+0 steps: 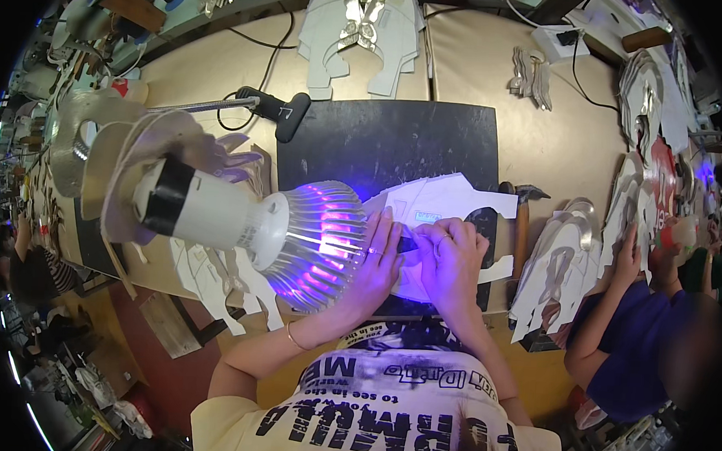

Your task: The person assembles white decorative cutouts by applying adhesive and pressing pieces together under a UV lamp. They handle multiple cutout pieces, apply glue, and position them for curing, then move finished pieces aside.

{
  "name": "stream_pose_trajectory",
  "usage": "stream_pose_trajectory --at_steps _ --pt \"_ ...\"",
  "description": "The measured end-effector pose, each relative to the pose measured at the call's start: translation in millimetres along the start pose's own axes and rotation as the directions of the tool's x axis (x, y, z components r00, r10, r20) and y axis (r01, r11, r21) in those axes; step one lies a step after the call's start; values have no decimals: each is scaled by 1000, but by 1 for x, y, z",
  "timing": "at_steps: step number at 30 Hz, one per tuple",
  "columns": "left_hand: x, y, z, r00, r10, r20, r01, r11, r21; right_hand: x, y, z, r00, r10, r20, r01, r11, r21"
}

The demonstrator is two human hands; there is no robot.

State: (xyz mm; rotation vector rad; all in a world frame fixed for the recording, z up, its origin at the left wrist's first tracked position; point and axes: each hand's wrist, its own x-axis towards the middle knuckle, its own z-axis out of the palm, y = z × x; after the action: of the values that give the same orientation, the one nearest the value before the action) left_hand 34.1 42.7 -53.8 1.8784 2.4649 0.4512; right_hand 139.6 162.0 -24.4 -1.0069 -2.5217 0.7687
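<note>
A white cut-out sheet (448,201) lies on a black mat (390,141) in front of me. My left hand (375,263) presses flat on the sheet's near left part, a ring on one finger. My right hand (453,263) is closed around a small dark tool (409,244) whose tip rests on the sheet between both hands. A lamp with a ribbed metal head (315,243) glows violet-blue just left of my left hand, its white body (206,213) reaching in from the left.
A hammer (523,214) lies at the mat's right edge. Stacks of white and silvery cut-outs (559,268) sit right, left (211,275) and at the back (359,29). Another person (642,322) works on my right. A black lamp clamp (281,111) and cables lie behind the mat.
</note>
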Motion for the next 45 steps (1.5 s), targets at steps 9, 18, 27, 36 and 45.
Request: stream_pose_trajectory --at_steps 9,18,27,36,45 --pt "7 -4 -5 998 16 63 -19 999 40 13 2 3 1000 -2 6 2 998 -69" --pt "9 -4 -4 997 34 62 -35 999 19 10 3 7 999 -5 43 12 989 -148" --pt "14 -2 -11 993 60 101 -75 986 148 0 13 -11 997 72 -36 -73 997 -27" --pt "11 -1 -11 991 57 121 -71 991 113 9 21 -10 997 77 -11 -77 997 22" --pt "14 -3 -8 987 48 156 -53 998 30 22 16 -20 967 200 160 -201 980 -12"
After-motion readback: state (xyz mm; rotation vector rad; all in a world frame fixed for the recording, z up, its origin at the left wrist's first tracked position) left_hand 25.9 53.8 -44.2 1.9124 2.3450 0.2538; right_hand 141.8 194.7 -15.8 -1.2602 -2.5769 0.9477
